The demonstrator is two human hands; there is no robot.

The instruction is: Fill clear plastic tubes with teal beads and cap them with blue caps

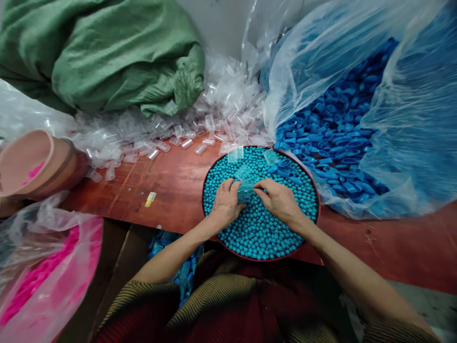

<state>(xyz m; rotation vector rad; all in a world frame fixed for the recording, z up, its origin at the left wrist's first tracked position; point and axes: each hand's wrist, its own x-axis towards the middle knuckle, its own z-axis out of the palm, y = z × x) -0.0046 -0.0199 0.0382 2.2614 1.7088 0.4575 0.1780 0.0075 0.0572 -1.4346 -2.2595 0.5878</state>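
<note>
A round red-rimmed tray (319, 209) full of turquoise beads (264, 233) lies in front of me. Over the beads, my left hand (224, 204) grips a small clear plastic case (244, 192) between thumb and fingers. My right hand (280, 200) is pinched closed at the case's right edge; whatever its fingertips hold is too small to make out. Just beyond my hands, more clear plastic pieces (235, 153) and a few blue plastic caps (283, 166) rest on the beads.
Clear plastic pieces (228, 105) are heaped behind the tray beside a green cloth bundle (124, 57). A clear bag (410, 128) of blue caps (332, 128) stands right. Left are a pink tub (46, 152) and a bag of pink pieces (43, 276). The table (171, 176) is red.
</note>
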